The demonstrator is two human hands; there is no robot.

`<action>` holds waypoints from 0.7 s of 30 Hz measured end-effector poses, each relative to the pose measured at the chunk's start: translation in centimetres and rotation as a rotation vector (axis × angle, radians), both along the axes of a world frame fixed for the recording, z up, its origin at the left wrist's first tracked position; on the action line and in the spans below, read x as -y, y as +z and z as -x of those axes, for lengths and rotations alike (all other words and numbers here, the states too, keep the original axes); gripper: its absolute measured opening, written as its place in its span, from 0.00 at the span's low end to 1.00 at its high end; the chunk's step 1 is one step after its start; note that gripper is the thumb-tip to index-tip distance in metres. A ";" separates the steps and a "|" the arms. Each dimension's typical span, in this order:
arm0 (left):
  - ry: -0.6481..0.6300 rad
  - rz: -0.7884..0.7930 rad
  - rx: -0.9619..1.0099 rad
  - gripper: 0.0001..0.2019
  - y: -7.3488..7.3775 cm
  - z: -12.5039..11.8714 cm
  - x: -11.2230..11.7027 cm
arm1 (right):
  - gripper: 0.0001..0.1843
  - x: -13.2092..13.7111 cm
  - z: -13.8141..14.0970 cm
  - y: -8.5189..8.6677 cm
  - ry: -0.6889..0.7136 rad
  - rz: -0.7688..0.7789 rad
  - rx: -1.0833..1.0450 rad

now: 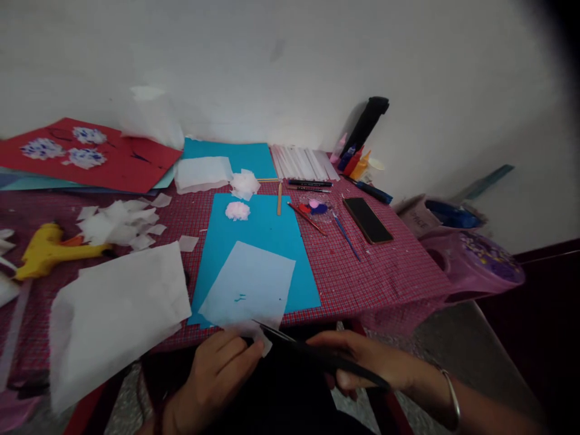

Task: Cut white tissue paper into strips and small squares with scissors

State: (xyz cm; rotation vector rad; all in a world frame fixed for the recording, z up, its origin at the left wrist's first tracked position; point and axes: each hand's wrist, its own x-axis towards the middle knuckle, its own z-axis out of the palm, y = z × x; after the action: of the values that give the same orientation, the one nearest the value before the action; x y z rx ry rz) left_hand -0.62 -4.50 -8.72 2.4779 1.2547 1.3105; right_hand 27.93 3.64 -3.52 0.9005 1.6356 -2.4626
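My left hand [221, 370] pinches the near end of a thin white tissue sheet [254, 278], whose far part lies over the blue paper [212, 241]. A small folded bit of the tissue sticks out past my fingertips. In my right hand [357, 356] is a pair of black-handled scissors [312, 352], the blades pointing left to the tissue beside my left fingers. Whether the blades are parted is hard to make out. Farther up the blue paper sits a crumpled pale pink tissue puff [237, 210], with a white tissue puff [245, 183] just beyond it.
A tissue stack [122, 314], cut tissue pieces [118, 221] and a yellow glue gun [54, 251] lie on the left. Red paper [131, 158] with puffs is behind them. To the right are a phone [367, 219], paintbrushes [346, 237], paint bottles [361, 165] and a pink bin [466, 260].
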 end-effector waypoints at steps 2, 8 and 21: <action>-0.011 0.025 -0.039 0.16 -0.2 0.2 0.1 | 0.40 -0.2 0.9 0.4 0.005 -0.001 0.003; -0.038 0.044 -0.109 0.13 0.1 0.2 0.2 | 0.41 -0.3 2.8 0.7 -0.011 -0.016 0.034; -0.018 -0.031 -0.130 0.11 0.7 0.0 -0.1 | 0.35 0.2 2.9 -0.6 -0.084 -0.015 0.034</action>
State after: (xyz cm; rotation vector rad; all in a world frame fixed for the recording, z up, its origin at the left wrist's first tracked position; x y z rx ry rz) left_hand -0.61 -4.42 -8.00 2.6282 1.2430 1.1908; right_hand 25.03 3.48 -4.11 1.0274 1.6407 -2.4771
